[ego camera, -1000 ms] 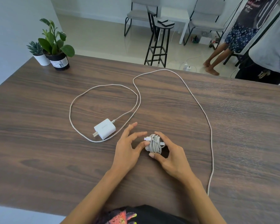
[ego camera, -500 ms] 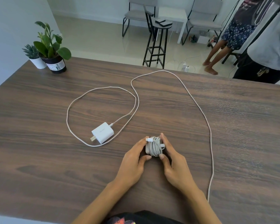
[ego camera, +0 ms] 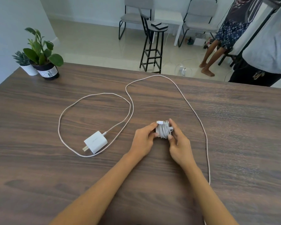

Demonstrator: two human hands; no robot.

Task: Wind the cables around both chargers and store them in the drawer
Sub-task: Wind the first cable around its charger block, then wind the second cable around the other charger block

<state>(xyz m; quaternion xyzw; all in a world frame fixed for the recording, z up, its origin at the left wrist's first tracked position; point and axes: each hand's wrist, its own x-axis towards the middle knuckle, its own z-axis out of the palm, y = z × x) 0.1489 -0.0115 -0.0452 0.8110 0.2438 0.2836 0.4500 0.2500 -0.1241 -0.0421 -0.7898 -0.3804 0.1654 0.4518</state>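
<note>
A white charger wrapped in its own cable [ego camera: 163, 131] sits at the middle of the wooden table [ego camera: 39, 168], its plug end sticking out at the top left. My left hand [ego camera: 142, 141] grips its left side and my right hand [ego camera: 178, 143] grips its right side. A second white charger [ego camera: 96, 142] lies flat to the left, prongs pointing near-left. Its long pale cable [ego camera: 191, 109] lies unwound: it loops left of the block, arcs to the far edge, then runs down the right side past my right arm. No drawer is in view.
Two potted plants [ego camera: 40, 56] stand at the table's far left corner. Beyond the far edge are a black stool [ego camera: 154, 44], grey chairs, and two people standing at the far right [ego camera: 266, 46].
My left hand, open with fingers spread a second ago, has closed onto the wrapped charger. Both hands now hold it from the sides. The second charger and cable have not moved.
</note>
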